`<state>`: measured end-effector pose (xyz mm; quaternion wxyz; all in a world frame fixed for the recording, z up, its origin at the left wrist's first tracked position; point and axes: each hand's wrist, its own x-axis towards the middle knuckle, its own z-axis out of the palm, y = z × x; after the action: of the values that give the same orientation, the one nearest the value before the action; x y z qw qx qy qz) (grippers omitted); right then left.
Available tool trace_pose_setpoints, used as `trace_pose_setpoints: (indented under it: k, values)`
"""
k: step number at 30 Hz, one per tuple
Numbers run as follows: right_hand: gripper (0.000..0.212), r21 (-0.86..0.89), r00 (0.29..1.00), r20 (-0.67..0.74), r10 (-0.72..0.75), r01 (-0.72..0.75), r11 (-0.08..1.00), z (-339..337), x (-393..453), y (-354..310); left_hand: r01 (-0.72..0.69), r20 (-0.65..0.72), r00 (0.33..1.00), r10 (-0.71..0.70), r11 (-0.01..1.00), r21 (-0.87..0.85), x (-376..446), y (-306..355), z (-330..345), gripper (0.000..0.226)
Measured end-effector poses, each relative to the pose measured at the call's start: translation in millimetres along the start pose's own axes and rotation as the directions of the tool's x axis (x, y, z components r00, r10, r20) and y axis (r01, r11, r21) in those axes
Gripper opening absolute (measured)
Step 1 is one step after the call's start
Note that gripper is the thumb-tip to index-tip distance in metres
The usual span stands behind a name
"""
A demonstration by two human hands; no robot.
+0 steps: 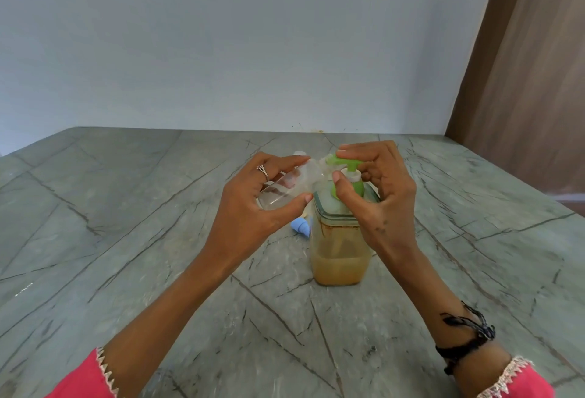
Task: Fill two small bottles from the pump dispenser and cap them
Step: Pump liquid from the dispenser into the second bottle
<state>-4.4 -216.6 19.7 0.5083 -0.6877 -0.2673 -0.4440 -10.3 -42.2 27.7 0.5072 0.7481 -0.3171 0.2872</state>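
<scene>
Head view: your left hand (253,204) is gripping the small bottle (286,187) tilted, mouth meeting the green pump dispenser (340,226) spout (mid-tabletop); your right hand (376,188) is clasping the pump head.

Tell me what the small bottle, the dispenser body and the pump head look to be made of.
Small bottle, held tilted in the left hand: clear, probably plastic; the fingers show through it. Dispenser body: transparent, glossy, plastic or glass, hard to tell; the tan liquid shows through its wall. Pump head, under the right hand: opaque green, smooth, likely moulded plastic.
</scene>
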Motion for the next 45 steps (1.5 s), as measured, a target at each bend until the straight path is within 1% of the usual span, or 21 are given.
trace_pose_setpoints:
  k: [4, 7, 19, 25, 29, 35, 38, 45]
  values:
    - [0.016, -0.058, 1.000, 0.002, -0.019, 0.019, 0.998, -0.2, 0.1, 0.3, 0.003, 0.006, 1.000, -0.003, 0.999, 0.040, -1.4, -2.5, -0.8, 0.042]
    - [0.015, -0.044, 1.000, -0.002, -0.011, 0.011, 0.999, -1.0, -0.8, -0.1, -0.017, 0.006, 1.000, 0.017, 0.998, 0.052, -1.5, -3.2, -1.3, 0.041]
    - [0.036, -0.047, 0.996, 0.077, -0.037, 0.041, 0.998, -2.8, -8.9, 0.4, -0.006, -0.028, 1.000, 0.006, 1.000, 0.013, 0.7, -0.3, 1.3, 0.041]
    - [0.029, -0.058, 0.998, 0.021, -0.057, 0.058, 0.997, -0.4, -4.9, 1.3, 0.011, -0.018, 1.000, -0.011, 1.000, -0.005, -1.0, -0.1, 1.0, 0.040]
    - [0.029, -0.056, 0.998, 0.010, -0.066, 0.067, 0.996, -0.1, -5.2, 2.7, 0.015, -0.021, 1.000, -0.016, 1.000, -0.012, -4.9, -1.1, 2.0, 0.041]
    - [0.022, -0.052, 0.998, -0.041, -0.037, 0.035, 0.998, 1.8, -4.7, -0.7, 0.004, -0.010, 1.000, -0.004, 1.000, 0.005, -5.7, -1.6, 2.8, 0.041]
    - [0.026, -0.046, 0.999, -0.025, -0.048, 0.047, 0.998, 1.3, -6.5, 0.2, -0.007, -0.018, 1.000, 0.007, 1.000, 0.009, -5.1, -1.4, 1.7, 0.040]
    - [0.038, -0.065, 0.999, 0.021, -0.050, 0.052, 0.997, 0.4, -8.6, -0.3, 0.029, -0.040, 0.999, -0.030, 0.999, -0.023, -2.4, 1.1, 2.8, 0.040]
